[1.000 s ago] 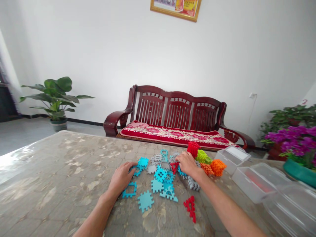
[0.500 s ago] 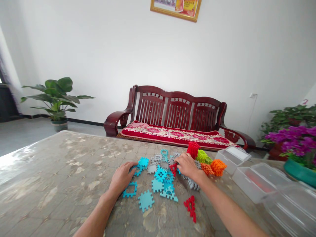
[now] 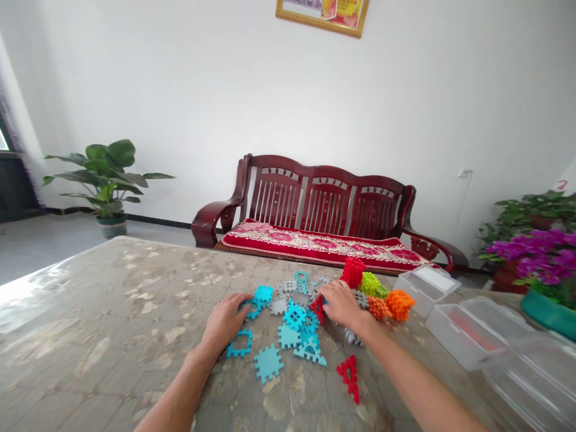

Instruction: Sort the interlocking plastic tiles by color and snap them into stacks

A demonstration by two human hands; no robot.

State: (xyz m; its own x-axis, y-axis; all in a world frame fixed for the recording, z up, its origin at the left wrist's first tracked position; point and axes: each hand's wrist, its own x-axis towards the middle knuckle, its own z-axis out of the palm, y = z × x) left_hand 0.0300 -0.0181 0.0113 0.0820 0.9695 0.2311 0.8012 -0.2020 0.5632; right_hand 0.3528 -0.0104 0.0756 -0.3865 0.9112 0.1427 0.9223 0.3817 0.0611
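Observation:
My left hand (image 3: 227, 321) rests on the table with fingers and thumb apart, at the edge of some blue interlocking tiles (image 3: 263, 293). Below it lies a blue frame-shaped tile (image 3: 240, 343), and beside that a light blue square tile (image 3: 269, 363). Farther right, my right hand (image 3: 341, 302) pinches a red toothed building tile (image 3: 317, 309) that stands tilted under its fingers. Between the hands several blue tiles (image 3: 294, 315) and grey tiles (image 3: 279, 306) lie scattered and overlapping. A red triangular tile (image 3: 348, 378) lies nearer to me.
Stacks of red (image 3: 353, 273), lime green (image 3: 372, 284) and orange tiles (image 3: 400, 305) stand beyond my right hand. Clear plastic boxes (image 3: 468, 336) and a pot of purple flowers (image 3: 549, 309) are at the right. A wooden bench (image 3: 315, 198) stands behind the patterned table (image 3: 112, 336).
The red tile at my right fingers has turned slightly and looks more slanted. My left hand keeps its place. The whole view has shifted a little.

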